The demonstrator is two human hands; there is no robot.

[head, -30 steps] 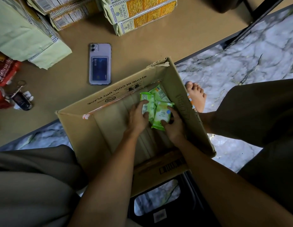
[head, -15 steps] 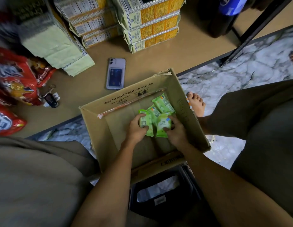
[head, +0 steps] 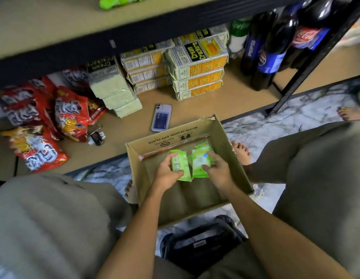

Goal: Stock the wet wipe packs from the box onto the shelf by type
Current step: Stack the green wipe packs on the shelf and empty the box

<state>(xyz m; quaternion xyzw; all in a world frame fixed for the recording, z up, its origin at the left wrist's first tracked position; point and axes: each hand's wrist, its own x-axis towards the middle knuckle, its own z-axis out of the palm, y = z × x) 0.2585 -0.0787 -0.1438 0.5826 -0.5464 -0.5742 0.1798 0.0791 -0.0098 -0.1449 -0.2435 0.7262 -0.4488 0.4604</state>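
Observation:
An open cardboard box sits on the floor between my knees. Inside it my left hand grips a green wet wipe pack, label side up. Beside it my right hand holds another green wet wipe pack with a blue dot. A third green pack lies behind them near the box's far wall. The bottom shelf board runs just beyond the box. A green packet shows on the upper shelf, at the frame's top edge.
On the bottom shelf lie a phone, keys, red snack bags, stacked cream cracker packs and dark soda bottles. A black shelf post stands at right. A dark stool is under me. Bare feet rest on the marble floor.
My head has tilted up, bringing the shelves into view. Both hands have lifted their green packs slightly and drawn them apart inside the box.

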